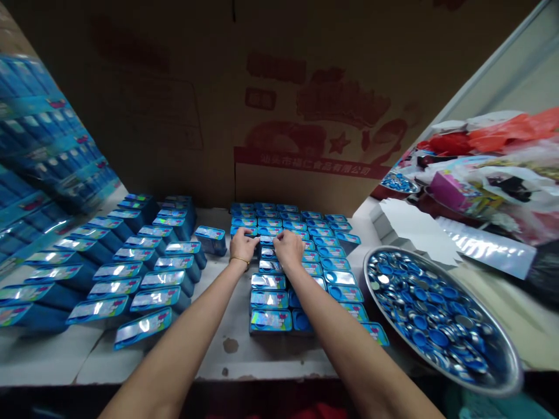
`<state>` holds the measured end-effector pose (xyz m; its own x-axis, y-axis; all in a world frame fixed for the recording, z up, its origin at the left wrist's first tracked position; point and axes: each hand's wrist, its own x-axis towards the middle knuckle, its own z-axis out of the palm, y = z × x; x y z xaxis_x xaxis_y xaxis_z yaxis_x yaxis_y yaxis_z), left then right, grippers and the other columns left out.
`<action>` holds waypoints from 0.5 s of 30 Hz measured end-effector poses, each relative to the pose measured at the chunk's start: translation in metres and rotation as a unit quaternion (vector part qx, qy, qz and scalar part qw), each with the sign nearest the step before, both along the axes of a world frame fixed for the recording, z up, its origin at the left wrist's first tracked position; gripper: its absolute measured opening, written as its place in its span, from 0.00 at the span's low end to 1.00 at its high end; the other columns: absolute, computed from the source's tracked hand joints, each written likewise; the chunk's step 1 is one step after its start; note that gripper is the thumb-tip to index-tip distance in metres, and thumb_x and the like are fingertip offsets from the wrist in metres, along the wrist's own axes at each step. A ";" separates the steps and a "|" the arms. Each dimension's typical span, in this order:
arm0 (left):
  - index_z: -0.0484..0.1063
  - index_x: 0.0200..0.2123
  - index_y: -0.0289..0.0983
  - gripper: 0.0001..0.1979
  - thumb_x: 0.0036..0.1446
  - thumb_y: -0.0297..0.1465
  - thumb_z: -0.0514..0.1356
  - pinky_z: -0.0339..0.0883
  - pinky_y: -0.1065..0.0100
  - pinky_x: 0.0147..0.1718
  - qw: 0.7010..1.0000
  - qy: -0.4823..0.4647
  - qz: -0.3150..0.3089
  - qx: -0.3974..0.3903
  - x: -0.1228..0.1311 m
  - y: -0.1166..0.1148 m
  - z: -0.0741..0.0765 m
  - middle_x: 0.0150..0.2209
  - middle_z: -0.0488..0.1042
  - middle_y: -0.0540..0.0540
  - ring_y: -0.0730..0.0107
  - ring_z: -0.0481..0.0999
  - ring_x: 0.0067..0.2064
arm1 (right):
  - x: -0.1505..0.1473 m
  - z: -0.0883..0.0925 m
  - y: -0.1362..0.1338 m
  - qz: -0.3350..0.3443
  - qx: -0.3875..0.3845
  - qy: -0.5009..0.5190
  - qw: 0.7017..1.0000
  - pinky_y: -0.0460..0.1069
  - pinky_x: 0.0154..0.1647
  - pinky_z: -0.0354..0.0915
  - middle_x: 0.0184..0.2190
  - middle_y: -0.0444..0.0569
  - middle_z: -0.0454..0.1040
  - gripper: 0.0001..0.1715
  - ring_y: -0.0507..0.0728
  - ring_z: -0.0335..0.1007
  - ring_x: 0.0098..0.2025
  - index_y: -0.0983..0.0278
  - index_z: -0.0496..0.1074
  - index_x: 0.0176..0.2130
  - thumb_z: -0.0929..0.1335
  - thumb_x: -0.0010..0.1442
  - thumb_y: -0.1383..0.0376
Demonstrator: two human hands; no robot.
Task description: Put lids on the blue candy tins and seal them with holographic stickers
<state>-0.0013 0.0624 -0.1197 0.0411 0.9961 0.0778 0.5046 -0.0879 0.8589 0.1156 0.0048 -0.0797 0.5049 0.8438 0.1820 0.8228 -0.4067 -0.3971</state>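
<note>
Both my arms reach forward over a block of small blue boxes (pixel 305 250) with shiny holographic lids, laid out in rows on the white table (pixel 48 355). My left hand (pixel 243 244), a thin bracelet at its wrist, and my right hand (pixel 288 247) meet over one box (pixel 266 240) in the middle rows. The fingers of both hands are curled down onto that box and pinch its lid. Some boxes near my right forearm stand without lids, blue insides showing.
More closed blue boxes (pixel 144 273) lie in rows at the left, with stacked ones (pixel 35 145) behind. A round metal tray (pixel 502 372) of blue-and-silver caps sits at the right. A cardboard wall (pixel 279 105) closes the back. White sheets (pixel 414 227), foil (pixel 484 247) and bags (pixel 493 151) lie far right.
</note>
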 end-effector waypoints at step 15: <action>0.68 0.46 0.38 0.18 0.53 0.33 0.50 0.63 0.69 0.41 0.990 0.068 -0.058 0.112 -0.044 -0.042 0.005 0.40 0.74 0.43 0.67 0.72 0.40 | 0.033 0.018 -0.040 0.223 0.053 0.004 0.973 0.47 0.41 0.56 0.37 0.48 0.69 0.21 0.54 0.64 0.41 0.60 0.71 0.42 0.58 0.54 0.73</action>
<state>-0.0448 0.0208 -0.1146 0.1798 0.9427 0.2811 0.5891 -0.3321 0.7367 0.1490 -0.0354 -0.0618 0.0944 0.9561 0.2774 0.9051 0.0336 -0.4239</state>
